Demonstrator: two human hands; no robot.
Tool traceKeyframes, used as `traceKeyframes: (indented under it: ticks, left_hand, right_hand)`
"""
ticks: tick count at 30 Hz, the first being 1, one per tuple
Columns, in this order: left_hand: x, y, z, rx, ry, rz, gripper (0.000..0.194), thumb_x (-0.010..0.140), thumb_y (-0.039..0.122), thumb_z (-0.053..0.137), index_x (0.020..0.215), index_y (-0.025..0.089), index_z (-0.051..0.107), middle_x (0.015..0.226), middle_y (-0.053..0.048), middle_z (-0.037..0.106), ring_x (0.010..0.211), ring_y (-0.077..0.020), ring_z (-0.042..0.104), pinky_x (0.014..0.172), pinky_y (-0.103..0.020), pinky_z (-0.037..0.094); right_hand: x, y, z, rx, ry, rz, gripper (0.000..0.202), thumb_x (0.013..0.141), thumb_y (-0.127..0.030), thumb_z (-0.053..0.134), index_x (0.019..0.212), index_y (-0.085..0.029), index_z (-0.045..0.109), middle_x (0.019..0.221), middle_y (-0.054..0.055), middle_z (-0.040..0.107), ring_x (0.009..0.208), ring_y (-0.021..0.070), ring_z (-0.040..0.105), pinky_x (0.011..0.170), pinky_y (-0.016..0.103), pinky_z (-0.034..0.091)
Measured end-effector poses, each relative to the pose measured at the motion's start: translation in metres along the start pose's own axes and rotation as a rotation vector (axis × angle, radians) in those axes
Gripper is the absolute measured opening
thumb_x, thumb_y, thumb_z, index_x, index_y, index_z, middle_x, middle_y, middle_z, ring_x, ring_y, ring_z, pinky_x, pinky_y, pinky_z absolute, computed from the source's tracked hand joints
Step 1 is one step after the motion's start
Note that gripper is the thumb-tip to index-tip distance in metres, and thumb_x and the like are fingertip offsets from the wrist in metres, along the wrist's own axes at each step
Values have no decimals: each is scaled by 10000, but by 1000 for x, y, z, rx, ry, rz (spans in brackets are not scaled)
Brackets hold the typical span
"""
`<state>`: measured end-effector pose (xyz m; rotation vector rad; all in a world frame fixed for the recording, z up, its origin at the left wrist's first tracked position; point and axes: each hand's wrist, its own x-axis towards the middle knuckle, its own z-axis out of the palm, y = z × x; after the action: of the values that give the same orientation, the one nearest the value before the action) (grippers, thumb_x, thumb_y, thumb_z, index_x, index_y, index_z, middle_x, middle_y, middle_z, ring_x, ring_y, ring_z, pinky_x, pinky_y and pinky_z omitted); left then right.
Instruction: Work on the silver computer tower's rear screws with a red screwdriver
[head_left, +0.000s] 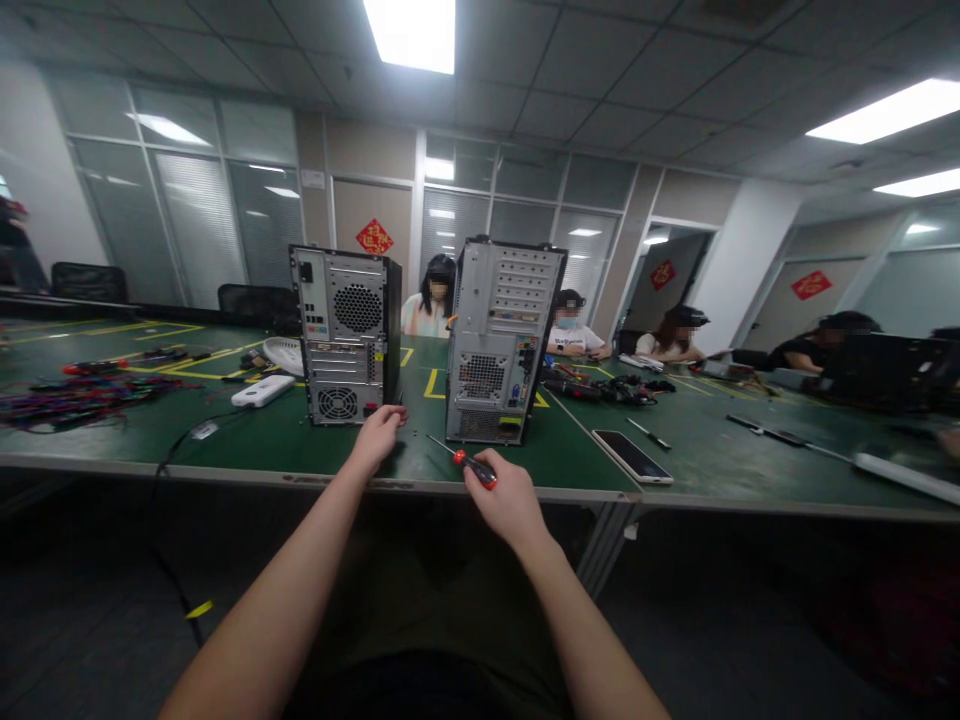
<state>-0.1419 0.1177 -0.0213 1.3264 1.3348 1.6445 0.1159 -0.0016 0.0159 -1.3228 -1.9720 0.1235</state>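
Note:
Two desktop computer towers stand upright on the green table with their rear panels toward me: the left tower [343, 335] and the taller right tower [480, 340]. My left hand [377, 436] is at the lower right corner of the left tower, its fingers pinched together. What they hold, if anything, is too small to make out. My right hand [510, 497] grips a screwdriver [478, 470] with a black and red handle. Its shaft points up and left, in front of the right tower. Tiny screws [415, 433] appear to lie on the table between the towers.
Left are a cable pile [90, 395], a white power strip [262, 391] and a white basket [283, 354]. Right lie a phone [631, 457], another screwdriver [648, 432] and black cables [615, 388]. Several people sit across the table [697, 460], whose front edge runs before me.

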Motion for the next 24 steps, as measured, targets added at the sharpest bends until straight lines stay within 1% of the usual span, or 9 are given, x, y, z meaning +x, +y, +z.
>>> traceKeyframes:
  ticks: [3, 7, 14, 18, 21, 24]
  left_hand:
    - [2, -3, 0, 26, 6, -12, 263, 837, 292, 564, 1021, 162, 698, 1066, -110, 760, 982, -216, 710, 906, -356, 542]
    - [3, -6, 1, 54, 4, -8, 248, 838, 278, 561, 1014, 160, 690, 1061, -112, 763, 977, -213, 713, 900, -347, 545]
    - [3, -9, 0, 86, -5, -13, 259, 839, 267, 545, 1026, 167, 694, 1055, -111, 764, 961, -215, 714, 902, -349, 538]
    - [4, -10, 0, 105, 1, -16, 256, 843, 263, 545, 1026, 168, 695, 1038, -106, 765, 942, -209, 714, 881, -335, 540]
    - [5, -11, 1, 116, 0, -13, 245, 844, 251, 537, 1010, 165, 696, 1016, -104, 766, 930, -205, 712, 865, -325, 542]
    - [6, -12, 1, 158, 6, 8, 234, 834, 262, 569, 999, 167, 705, 994, -100, 767, 922, -210, 707, 860, -328, 543]
  right_hand:
    - [9, -3, 11, -33, -10, -12, 128, 918, -354, 604, 955, -257, 678, 875, 31, 756, 790, 200, 687, 685, 260, 385]
    - [19, -6, 20, -63, -24, -18, 114, 907, -350, 617, 931, -258, 679, 848, 34, 752, 769, 204, 676, 671, 267, 357]
    - [23, -4, 31, -76, -38, 8, 124, 904, -369, 620, 941, -267, 680, 841, 35, 750, 761, 216, 671, 643, 277, 328]
    - [22, -4, 33, -51, -29, 36, 130, 899, -380, 620, 928, -272, 686, 827, 37, 749, 757, 222, 675, 640, 276, 337]
    - [21, -4, 31, -13, -14, 55, 128, 900, -378, 617, 912, -272, 688, 823, 34, 750, 770, 216, 684, 663, 268, 370]
    - [18, -2, 27, 37, -3, 67, 126, 899, -374, 615, 903, -272, 688, 843, 31, 756, 797, 210, 694, 691, 263, 403]
